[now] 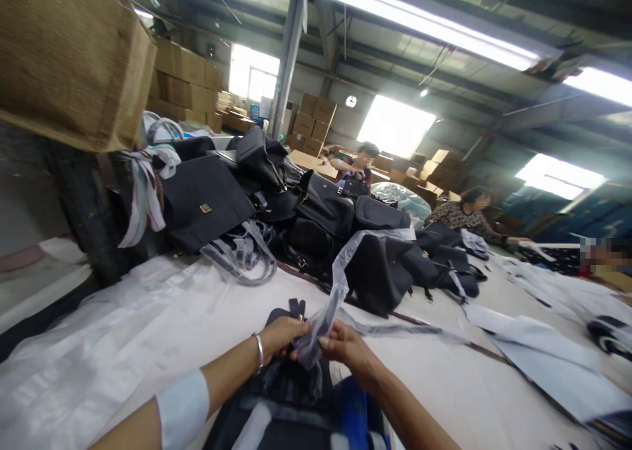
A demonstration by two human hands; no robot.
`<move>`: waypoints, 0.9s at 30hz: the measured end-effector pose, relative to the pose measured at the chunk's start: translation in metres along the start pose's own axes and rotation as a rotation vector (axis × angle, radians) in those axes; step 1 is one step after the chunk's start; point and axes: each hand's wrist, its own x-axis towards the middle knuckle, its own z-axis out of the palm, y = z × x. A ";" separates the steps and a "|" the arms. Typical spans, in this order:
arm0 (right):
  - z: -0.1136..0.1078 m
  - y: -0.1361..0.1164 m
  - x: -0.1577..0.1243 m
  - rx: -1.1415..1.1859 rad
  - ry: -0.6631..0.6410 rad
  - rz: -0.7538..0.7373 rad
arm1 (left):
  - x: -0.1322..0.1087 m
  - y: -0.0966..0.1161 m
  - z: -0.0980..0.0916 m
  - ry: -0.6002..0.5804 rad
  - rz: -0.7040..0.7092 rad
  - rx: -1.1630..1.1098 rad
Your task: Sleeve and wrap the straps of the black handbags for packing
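A black bag (281, 417) lies in front of me at the bottom centre, with a small buckle near its top. Above it, my left hand (284, 338) has its fingers closed on a strap wrapped in clear plastic (338, 285). My right hand (348, 348) pinches the same wrapped strap just to the right, close to the left fingertips. One part of the strap rises toward the piled bags, and another runs off to the right over the table. The fingertips of my left hand are partly hidden behind the plastic.
Black bags (320, 206) are heaped across the white table (419, 371). Thin white wrapping (123, 345) covers its left side. A brown burlap bag (74, 62) is at upper left. White sheets (553, 358) lie at right. Several people are at work beyond the heap.
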 end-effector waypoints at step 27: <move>0.095 -0.027 0.024 -0.026 0.117 -0.291 | -0.067 -0.005 -0.031 -0.254 0.050 -0.511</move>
